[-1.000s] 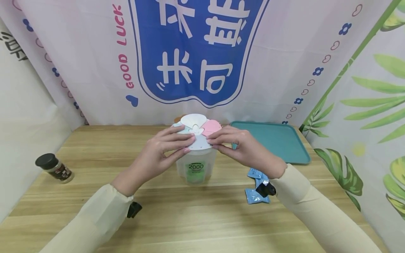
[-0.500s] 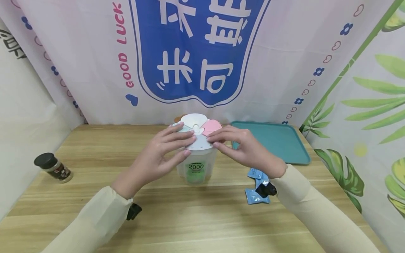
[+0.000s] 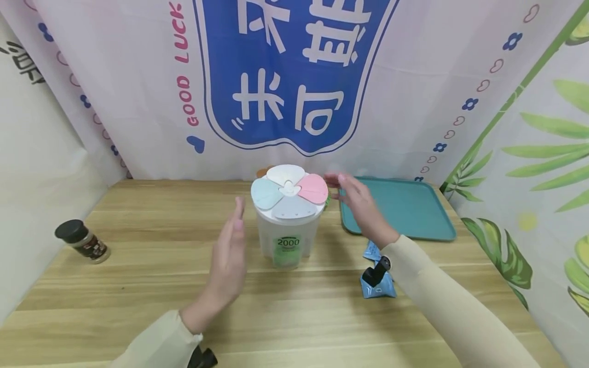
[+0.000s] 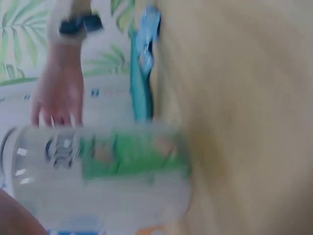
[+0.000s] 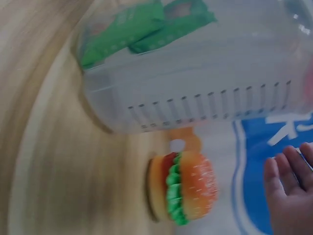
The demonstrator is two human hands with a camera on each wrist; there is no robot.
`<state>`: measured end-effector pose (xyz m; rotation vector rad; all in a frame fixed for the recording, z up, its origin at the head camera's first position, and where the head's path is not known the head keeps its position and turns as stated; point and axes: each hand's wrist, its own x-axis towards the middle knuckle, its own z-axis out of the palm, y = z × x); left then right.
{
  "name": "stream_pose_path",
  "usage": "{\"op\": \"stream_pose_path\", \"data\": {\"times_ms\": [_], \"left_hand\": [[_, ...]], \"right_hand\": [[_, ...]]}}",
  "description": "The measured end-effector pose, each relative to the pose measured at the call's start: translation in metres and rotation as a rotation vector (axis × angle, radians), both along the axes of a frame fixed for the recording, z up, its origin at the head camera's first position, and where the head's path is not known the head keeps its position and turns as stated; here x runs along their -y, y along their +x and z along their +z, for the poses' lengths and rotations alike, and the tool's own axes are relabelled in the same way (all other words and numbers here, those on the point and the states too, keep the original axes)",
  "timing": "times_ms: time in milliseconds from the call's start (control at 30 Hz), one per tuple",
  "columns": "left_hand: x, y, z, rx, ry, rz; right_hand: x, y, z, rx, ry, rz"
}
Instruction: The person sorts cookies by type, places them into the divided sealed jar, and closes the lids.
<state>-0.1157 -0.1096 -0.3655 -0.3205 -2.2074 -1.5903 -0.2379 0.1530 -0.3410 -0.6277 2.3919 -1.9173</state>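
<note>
On either side of the upright, tall, clear plastic jar (image 3: 289,226), the left hand (image 3: 227,263) and nearer-looking right hand (image 3: 363,208) are held empty, fingers out.

"What did the container (image 3: 267,235) in the middle of the frame look like?"

"Smooth, translucent plastic, faintly cloudy. Its lid (image 3: 289,191) looked like opaque plastic, smooth with a soft sheen."

"And the worktop (image 3: 165,266) beneath?"

"Wood-grained and smooth, with a slight satin shine. The tray (image 3: 395,207), right of centre, looked like matt plastic."

"Was anything shinier?"

"The blue packets (image 3: 378,287) at lower right: glossy, crinkled wrappers. The jar (image 3: 84,241) at far left wore a black plastic cap."

"The backdrop (image 3: 414,66) across the top?"

"Matt cloth, softly creased. The sleeves (image 3: 442,301), along the bottom, were matt cloth too."
</note>
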Motion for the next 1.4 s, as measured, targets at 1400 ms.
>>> {"op": "stream_pose_path", "data": {"times_ms": [1400], "left_hand": [[-0.014, -0.007, -0.023, 0.27, 0.135, -0.147]], "right_hand": [[-0.012, 0.026, -0.048, 0.328, -0.016, 0.437]]}}
